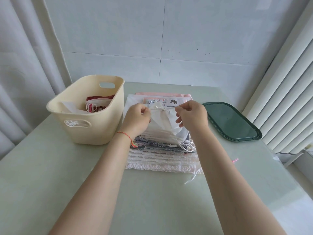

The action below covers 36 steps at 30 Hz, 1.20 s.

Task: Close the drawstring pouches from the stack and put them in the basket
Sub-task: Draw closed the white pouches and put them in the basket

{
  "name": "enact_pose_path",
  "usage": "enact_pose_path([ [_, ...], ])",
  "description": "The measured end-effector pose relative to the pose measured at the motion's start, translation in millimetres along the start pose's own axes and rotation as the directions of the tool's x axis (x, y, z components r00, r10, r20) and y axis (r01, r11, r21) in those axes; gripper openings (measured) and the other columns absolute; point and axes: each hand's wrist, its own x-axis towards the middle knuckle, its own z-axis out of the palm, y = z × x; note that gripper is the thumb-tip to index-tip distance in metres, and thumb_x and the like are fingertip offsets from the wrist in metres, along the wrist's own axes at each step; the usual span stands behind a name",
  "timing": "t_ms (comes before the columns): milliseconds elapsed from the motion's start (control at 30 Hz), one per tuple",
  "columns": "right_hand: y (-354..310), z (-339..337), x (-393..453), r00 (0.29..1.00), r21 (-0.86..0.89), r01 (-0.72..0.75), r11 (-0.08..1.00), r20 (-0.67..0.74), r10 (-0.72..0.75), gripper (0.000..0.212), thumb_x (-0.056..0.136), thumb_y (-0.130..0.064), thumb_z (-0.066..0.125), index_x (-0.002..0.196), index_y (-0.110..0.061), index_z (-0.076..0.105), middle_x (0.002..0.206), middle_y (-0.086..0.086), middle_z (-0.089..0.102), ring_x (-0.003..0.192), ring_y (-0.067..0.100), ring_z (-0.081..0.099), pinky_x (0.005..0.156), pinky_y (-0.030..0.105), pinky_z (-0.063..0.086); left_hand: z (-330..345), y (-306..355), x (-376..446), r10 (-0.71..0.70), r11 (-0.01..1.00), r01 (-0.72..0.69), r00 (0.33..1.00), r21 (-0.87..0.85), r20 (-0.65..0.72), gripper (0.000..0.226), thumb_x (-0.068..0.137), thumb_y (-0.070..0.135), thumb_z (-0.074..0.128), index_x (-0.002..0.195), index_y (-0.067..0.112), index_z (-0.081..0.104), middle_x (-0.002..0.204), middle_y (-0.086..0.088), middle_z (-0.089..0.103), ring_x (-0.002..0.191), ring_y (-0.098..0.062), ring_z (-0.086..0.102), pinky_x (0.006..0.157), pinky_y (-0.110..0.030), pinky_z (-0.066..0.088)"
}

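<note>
A white drawstring pouch (163, 121) is held up above the stack of pouches (160, 156) in the middle of the table. Its top is gathered tight at a small knot. My left hand (137, 118) pinches the white cord at the pouch's left. My right hand (192, 116) pinches the cord's other end on the right. The cord runs taut between them. The cream plastic basket (94, 126) stands left of the stack, with a red patterned pouch and white pouches inside.
A dark green oval lid (232, 122) lies flat on the table to the right of the stack. A small pink scrap (235, 160) lies near the right edge. Curtains hang on both sides, and a tiled wall stands behind the table.
</note>
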Motion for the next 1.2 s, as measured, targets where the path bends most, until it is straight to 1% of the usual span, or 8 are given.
enact_pose_path([
  [133,-1.7,0.7,3.5,0.999,-0.034,-0.017,0.999,0.048,0.019,0.007,0.090,-0.019,0.057,0.088,-0.013,0.060,0.106,0.006,0.069,0.062,0.012,0.067,0.065,0.036,0.058,-4.8,5.4,-2.1,-0.135,0.897,0.162,0.986,-0.410,0.096,0.016,0.094,0.010,0.054,0.082,0.006,0.064,0.070,-0.005,0.061,0.053,-0.016,0.058,0.059,-0.030,0.053],
  [233,-4.6,0.8,2.4,0.988,-0.049,-0.060,0.997,0.138,0.066,0.009,0.095,-0.013,0.055,0.098,-0.006,0.058,0.091,0.009,0.071,0.065,0.012,0.063,0.059,0.025,0.053,-8.1,11.8,-6.9,-0.094,0.743,0.201,0.976,-0.639,0.198,0.018,0.094,0.010,0.059,0.080,0.007,0.070,0.076,-0.004,0.065,0.044,-0.011,0.051,0.056,-0.027,0.053],
  [467,-2.4,8.9,-1.9,0.983,-0.099,0.004,0.995,0.182,0.014,0.011,0.095,-0.016,0.059,0.085,-0.012,0.056,0.078,0.002,0.070,0.060,0.010,0.061,0.046,0.014,0.042,-13.2,13.0,-6.7,-0.129,0.582,0.302,0.951,-0.755,0.282,0.017,0.097,0.011,0.051,0.085,0.009,0.062,0.077,-0.004,0.069,0.041,-0.011,0.046,0.051,-0.025,0.052],
  [767,0.0,-0.9,0.4,0.994,-0.092,0.047,0.995,0.100,-0.038,0.007,0.093,-0.016,0.060,0.087,-0.012,0.059,0.077,0.000,0.071,0.058,0.010,0.063,0.050,0.016,0.043,-10.4,5.0,-3.5,-0.179,0.625,0.277,0.961,-0.730,0.211,0.018,0.100,0.009,0.048,0.084,0.011,0.056,0.075,-0.003,0.058,0.043,-0.010,0.052,0.049,-0.024,0.053],
  [867,-2.1,-4.6,0.4,0.975,-0.094,0.074,0.993,0.217,-0.052,0.023,0.091,-0.034,0.065,0.096,-0.011,0.063,0.087,-0.002,0.073,0.079,0.015,0.067,0.072,0.030,0.053,-10.4,5.3,-1.3,-0.171,0.636,0.256,0.967,-0.728,0.191,0.017,0.100,0.011,0.049,0.085,0.011,0.058,0.074,-0.002,0.059,0.045,-0.012,0.055,0.052,-0.025,0.055],
  [967,-8.0,1.5,-6.1,0.910,-0.289,0.169,0.942,0.413,-0.036,0.053,0.077,-0.058,0.071,0.104,-0.014,0.060,0.097,-0.008,0.064,0.088,0.010,0.059,0.081,0.029,0.049,-12.9,8.1,-2.4,-0.129,0.668,0.251,0.966,-0.700,0.223,0.014,0.098,0.016,0.055,0.088,0.011,0.064,0.074,0.000,0.063,0.050,-0.012,0.058,0.054,-0.023,0.053],
  [1067,-5.1,9.6,-7.8,0.912,-0.449,0.254,0.857,0.407,-0.056,0.032,0.082,-0.042,0.071,0.081,-0.013,0.059,0.079,-0.001,0.061,0.071,0.014,0.055,0.063,0.026,0.044,-11.5,9.7,-1.4,-0.127,0.746,0.221,0.973,-0.628,0.192,0.013,0.095,0.023,0.061,0.085,0.016,0.065,0.076,0.004,0.062,0.050,-0.009,0.056,0.045,-0.018,0.038],
  [1200,-9.6,-4.0,-6.0,0.924,-0.198,0.169,0.965,0.372,-0.085,0.020,0.087,-0.025,0.060,0.077,-0.012,0.049,0.067,0.001,0.041,0.059,0.015,0.034,0.059,0.028,0.026,-12.0,4.6,5.8,-0.170,0.835,0.157,0.985,-0.527,0.025,0.016,0.094,0.011,0.050,0.101,0.022,0.060,0.091,-0.001,0.055,0.051,-0.014,0.055,0.044,-0.022,0.039],
])
